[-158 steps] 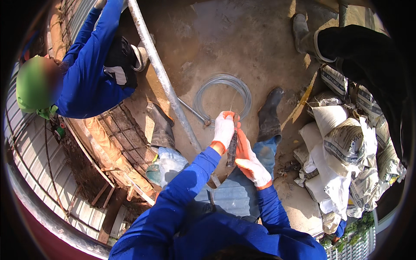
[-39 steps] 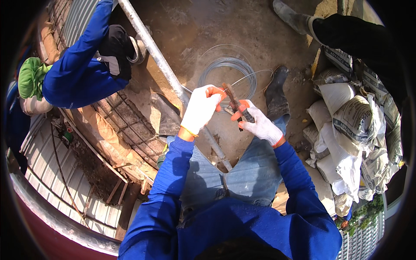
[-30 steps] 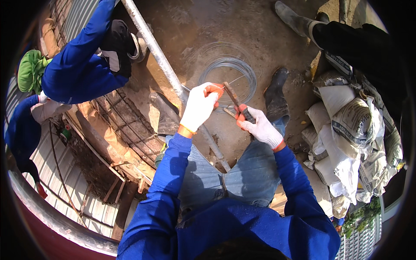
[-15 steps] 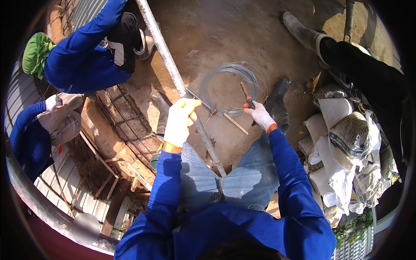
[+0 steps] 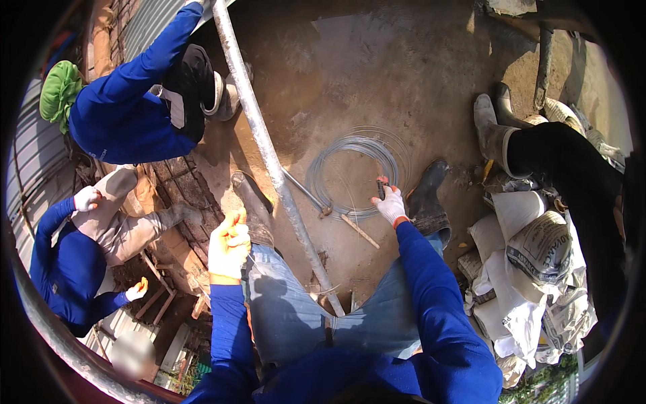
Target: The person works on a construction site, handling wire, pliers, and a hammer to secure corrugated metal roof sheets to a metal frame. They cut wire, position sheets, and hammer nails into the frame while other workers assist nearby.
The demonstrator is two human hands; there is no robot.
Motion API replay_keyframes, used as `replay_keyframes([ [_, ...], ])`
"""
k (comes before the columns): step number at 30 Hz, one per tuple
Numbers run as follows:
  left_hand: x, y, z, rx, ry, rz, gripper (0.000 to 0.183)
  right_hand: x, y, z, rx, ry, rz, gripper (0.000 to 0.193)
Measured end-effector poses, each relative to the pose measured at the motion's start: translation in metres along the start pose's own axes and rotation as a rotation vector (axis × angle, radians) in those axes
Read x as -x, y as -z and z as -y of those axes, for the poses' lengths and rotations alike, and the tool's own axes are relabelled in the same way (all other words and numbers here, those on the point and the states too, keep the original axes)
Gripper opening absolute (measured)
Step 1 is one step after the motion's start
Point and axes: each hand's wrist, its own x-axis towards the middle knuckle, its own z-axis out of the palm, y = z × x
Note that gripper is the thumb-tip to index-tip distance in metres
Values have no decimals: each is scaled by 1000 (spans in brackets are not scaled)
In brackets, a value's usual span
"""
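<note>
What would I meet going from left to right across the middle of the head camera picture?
A co-worker's gloved hand, the wearer's left hand, the grey pole, the wearer's right hand, the wearer's right boot, the heaped sacks.

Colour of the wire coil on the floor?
Silver-grey; the wire coil shows in the head view.

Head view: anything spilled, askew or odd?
Two things. The wire coil has thin outer loops straying from its main bundle at the upper right, so it looks partly unwound. The sacks at right are heaped unevenly, at mixed angles. No clear spill.
</note>
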Motion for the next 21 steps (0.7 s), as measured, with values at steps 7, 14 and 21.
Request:
replay_keyframes([
  [7, 8, -9, 35, 134, 97, 60, 18, 84, 16, 28, -620, -323, 452, 116],
  [14, 9, -2, 29, -263, -215, -11, 15, 155, 105, 71, -1241, -124, 141, 42],
  [21, 8, -123, 58, -329, -247, 474, 24, 275, 231, 116, -1090, 248, 48, 46],
])
